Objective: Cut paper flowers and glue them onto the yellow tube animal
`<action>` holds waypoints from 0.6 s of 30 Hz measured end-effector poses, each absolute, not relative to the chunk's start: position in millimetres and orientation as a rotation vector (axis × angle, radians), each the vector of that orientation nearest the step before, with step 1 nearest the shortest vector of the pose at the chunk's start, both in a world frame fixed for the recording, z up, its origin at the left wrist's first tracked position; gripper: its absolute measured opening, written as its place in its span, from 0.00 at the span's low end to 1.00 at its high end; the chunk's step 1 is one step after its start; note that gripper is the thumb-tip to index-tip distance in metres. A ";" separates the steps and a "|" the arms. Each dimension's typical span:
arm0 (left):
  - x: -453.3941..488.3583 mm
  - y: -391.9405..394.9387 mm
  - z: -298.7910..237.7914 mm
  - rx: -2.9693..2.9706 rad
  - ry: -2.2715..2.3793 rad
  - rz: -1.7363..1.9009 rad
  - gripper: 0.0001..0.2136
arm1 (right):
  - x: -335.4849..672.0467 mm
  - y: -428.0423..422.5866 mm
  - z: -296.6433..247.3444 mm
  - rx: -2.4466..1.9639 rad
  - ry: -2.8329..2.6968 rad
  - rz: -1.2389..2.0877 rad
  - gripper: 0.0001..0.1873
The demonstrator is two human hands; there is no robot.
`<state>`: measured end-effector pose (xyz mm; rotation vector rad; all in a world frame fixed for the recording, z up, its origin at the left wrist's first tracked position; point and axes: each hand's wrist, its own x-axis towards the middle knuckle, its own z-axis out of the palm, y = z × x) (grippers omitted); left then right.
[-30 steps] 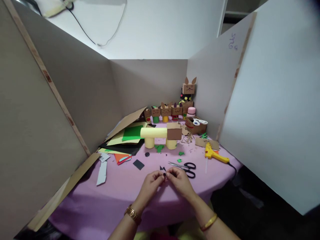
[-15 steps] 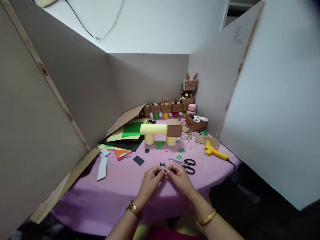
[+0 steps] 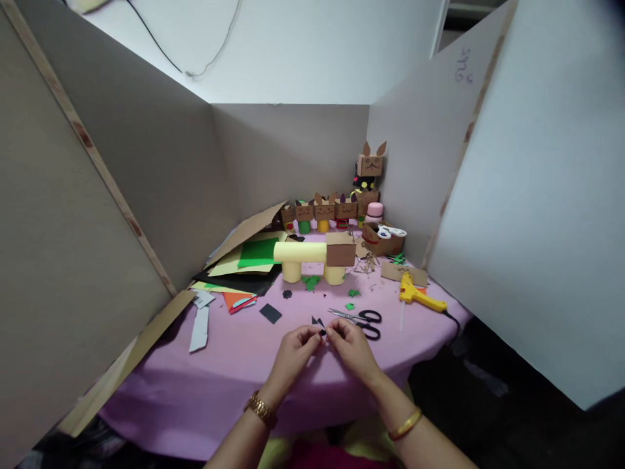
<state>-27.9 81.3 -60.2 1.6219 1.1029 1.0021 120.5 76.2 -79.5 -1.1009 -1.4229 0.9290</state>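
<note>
A small black paper piece (image 3: 323, 332) shows between my fingertips, low over the near part of the table. My left hand (image 3: 297, 348) is closed in a pinch on its left side. At its right edge my right hand (image 3: 349, 346) also pinches, thumb and forefinger together. Just beyond the fingers lie small black paper triangles (image 3: 317, 321). Black-handled scissors (image 3: 364, 318) rest behind my right hand, which partly covers them. Farther back stands a figure with a yellow paper tube body (image 3: 300, 252), yellow tube legs and a brown cardboard box head (image 3: 340, 250).
A black paper rectangle (image 3: 271, 313) lies left of my hands. Stacked coloured sheets (image 3: 258, 253) and cardboard fill the left side. A yellow glue gun (image 3: 422, 294) with a cord lies right. Box-headed figures (image 3: 325, 211) and a cardboard box (image 3: 383, 241) stand behind, before grey partitions.
My fingertips have shifted slightly apart, so the black piece between them shows more plainly. The things on the table stay in place.
</note>
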 end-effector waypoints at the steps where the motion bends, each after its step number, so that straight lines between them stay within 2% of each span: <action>1: -27.8 81.2 -60.7 1.619 1.108 1.007 0.12 | 120.5 76.1 -79.5 -1.100 -1.419 0.934 0.10; 14: -27.1 78.7 -60.3 1.669 1.161 1.044 0.13 | 119.3 75.7 -78.5 -1.087 -1.393 0.962 0.11; 18: -27.7 76.5 -56.6 1.670 1.159 1.061 0.13 | 118.9 76.7 -77.7 -1.081 -1.396 0.972 0.08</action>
